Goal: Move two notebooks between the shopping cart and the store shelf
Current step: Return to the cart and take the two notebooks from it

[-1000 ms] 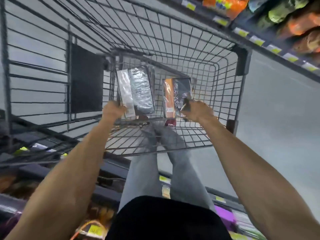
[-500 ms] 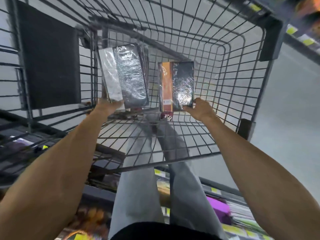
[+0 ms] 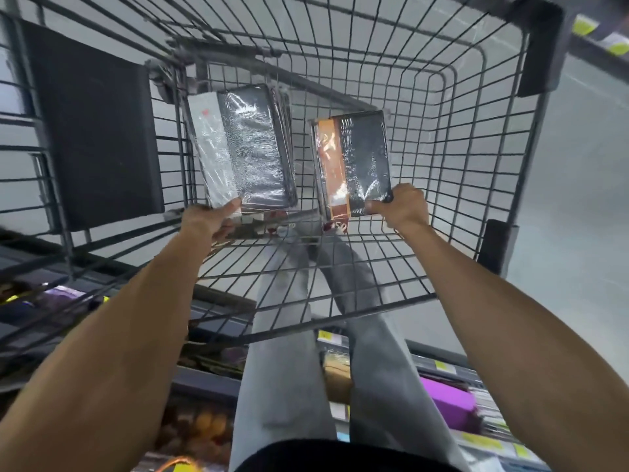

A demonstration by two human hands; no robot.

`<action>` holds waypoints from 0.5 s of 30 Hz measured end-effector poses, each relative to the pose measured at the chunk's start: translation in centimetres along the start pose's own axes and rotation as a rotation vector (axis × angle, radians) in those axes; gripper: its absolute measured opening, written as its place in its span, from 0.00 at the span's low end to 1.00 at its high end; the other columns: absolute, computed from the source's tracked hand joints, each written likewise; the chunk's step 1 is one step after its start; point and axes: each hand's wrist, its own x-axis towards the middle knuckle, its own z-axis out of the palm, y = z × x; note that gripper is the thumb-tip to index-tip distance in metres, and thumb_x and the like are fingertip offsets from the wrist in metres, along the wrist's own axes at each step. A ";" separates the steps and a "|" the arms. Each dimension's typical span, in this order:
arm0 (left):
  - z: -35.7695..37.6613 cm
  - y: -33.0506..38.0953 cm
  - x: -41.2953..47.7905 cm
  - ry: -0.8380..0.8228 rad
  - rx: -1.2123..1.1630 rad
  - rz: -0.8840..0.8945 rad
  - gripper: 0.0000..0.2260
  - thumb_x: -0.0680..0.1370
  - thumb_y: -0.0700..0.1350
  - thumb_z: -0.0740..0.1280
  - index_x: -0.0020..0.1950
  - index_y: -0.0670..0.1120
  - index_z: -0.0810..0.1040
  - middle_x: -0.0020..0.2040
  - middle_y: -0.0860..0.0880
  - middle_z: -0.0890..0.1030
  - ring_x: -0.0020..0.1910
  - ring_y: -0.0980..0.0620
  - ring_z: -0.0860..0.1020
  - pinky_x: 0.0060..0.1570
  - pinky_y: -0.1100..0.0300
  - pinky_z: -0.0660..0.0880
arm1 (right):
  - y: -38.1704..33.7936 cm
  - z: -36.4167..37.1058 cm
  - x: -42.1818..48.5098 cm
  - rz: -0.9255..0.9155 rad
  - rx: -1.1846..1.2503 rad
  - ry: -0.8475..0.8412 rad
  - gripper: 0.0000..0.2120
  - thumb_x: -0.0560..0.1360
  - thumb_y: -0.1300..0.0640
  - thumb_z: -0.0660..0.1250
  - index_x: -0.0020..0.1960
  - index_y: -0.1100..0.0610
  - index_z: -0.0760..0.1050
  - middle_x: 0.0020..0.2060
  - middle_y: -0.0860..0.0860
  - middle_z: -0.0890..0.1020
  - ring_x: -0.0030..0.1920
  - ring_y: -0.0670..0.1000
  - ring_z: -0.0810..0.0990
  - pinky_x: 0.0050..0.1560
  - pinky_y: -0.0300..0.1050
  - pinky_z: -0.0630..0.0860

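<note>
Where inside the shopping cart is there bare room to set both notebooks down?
The wire floor of the cart is bare right of the orange-banded notebook up to the side wall, and ahead of both notebooks. It is tighter on the left, where the white-banded notebook sits beside the black seat flap.

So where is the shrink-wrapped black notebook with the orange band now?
Black notebook with the orange band: centre-right in the head view, over the wire shopping cart, held by the right hand.

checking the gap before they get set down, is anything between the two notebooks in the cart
Nothing sits between the white-band notebook and the orange-band notebook; the head view shows only bare cart wire mesh in that gap.
</note>
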 end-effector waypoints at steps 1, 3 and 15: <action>-0.3 0.1 -0.2 0.022 0.013 0.023 0.29 0.67 0.55 0.77 0.60 0.38 0.77 0.41 0.43 0.85 0.44 0.47 0.86 0.53 0.51 0.82 | 0.2 -0.2 -0.1 0.005 0.030 -0.006 0.30 0.67 0.36 0.75 0.52 0.61 0.78 0.46 0.55 0.84 0.46 0.55 0.84 0.35 0.40 0.75; -1.0 0.5 -0.5 0.029 0.033 0.044 0.35 0.66 0.57 0.77 0.66 0.39 0.74 0.43 0.42 0.85 0.45 0.45 0.86 0.52 0.49 0.82 | 0.3 -0.8 -0.6 -0.008 0.060 -0.008 0.26 0.69 0.38 0.75 0.49 0.61 0.78 0.42 0.54 0.82 0.45 0.53 0.83 0.33 0.39 0.72; -4.2 0.8 -5.5 -0.179 -0.397 -0.040 0.12 0.80 0.39 0.68 0.61 0.35 0.75 0.54 0.39 0.84 0.46 0.49 0.85 0.37 0.61 0.83 | 0.5 -2.9 -5.8 -0.098 0.345 -0.068 0.12 0.72 0.49 0.74 0.44 0.59 0.80 0.41 0.55 0.85 0.42 0.53 0.85 0.44 0.51 0.84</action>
